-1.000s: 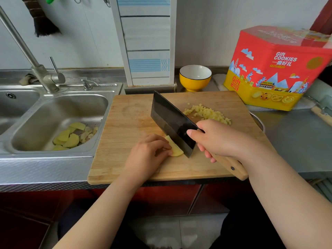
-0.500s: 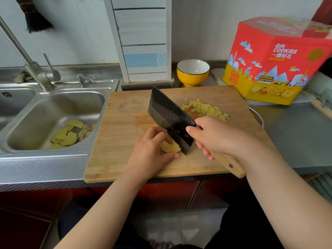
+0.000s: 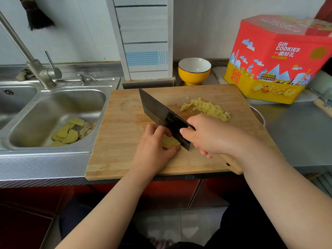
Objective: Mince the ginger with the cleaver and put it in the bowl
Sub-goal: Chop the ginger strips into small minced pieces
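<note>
Yellow ginger slices (image 3: 170, 141): we are pinching them with our left hand (image 3: 154, 148) while our right hand (image 3: 210, 135) is gripping the cleaver (image 3: 161, 115).

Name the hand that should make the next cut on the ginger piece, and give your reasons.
Right. The right hand grips the cleaver, whose edge stands beside the ginger piece on the cutting board. The left hand pinches that piece, so it is better placed to steady it.
</note>
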Available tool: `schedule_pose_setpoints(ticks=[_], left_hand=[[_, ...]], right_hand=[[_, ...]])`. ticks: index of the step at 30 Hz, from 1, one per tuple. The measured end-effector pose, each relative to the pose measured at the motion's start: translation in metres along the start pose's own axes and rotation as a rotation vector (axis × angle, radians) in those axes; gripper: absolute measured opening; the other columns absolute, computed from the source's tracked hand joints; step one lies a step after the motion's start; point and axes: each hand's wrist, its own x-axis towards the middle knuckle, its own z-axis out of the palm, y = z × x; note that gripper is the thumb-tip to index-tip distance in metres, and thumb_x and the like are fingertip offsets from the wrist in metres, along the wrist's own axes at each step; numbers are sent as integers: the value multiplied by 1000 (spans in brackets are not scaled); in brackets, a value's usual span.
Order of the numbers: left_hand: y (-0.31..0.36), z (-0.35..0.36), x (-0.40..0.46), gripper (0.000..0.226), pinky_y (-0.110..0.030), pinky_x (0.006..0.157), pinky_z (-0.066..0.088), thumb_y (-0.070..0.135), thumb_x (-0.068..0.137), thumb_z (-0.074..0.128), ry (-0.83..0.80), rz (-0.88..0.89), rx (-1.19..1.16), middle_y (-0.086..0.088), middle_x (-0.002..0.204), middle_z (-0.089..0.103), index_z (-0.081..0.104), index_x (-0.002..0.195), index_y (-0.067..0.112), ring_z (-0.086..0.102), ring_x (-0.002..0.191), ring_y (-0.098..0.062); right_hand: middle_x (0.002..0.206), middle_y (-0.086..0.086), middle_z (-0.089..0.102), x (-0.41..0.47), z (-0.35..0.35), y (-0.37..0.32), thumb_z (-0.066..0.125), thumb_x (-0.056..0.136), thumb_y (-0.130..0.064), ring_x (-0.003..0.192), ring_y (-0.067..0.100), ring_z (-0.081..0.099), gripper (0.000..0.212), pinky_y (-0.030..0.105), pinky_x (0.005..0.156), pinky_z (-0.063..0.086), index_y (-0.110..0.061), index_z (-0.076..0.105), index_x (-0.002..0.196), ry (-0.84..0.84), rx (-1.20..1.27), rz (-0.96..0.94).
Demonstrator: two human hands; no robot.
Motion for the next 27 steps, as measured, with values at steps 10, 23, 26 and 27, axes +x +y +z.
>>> schedule_pose_setpoints(ticks=[10,23,26,27], left_hand=[[-10,-8,6,44,-25,81,40,58,83,57,8,254,192,0,105,51,56,98,17,45,94,-16],[-22,-10,22,5,-28,71,42,19,87,63,-70,376,161,3,90,57,63,91,16,48,81,-18],[-23,-10,23,5,-29,71,43,20,87,62,-69,373,138,3,90,57,63,90,16,48,80,-18],[-23,-9,22,5,-29,71,43,20,87,61,-64,371,131,3,90,57,63,90,16,47,80,-18]], right_hand=[[73,11,57,5,-4,3,45,96,-20,43,16,52,18,26,42,47,-16,41,78,-30,51,77],[66,7,53,-3,1,-3,52,95,-19,47,19,55,15,24,39,46,-13,46,82,37,-20,106],[62,6,51,-8,0,-9,51,95,-19,47,21,57,19,25,40,47,-14,46,77,59,-80,88],[62,6,51,-10,-1,-10,50,95,-20,46,20,57,21,24,39,45,-16,44,75,66,-90,87]])
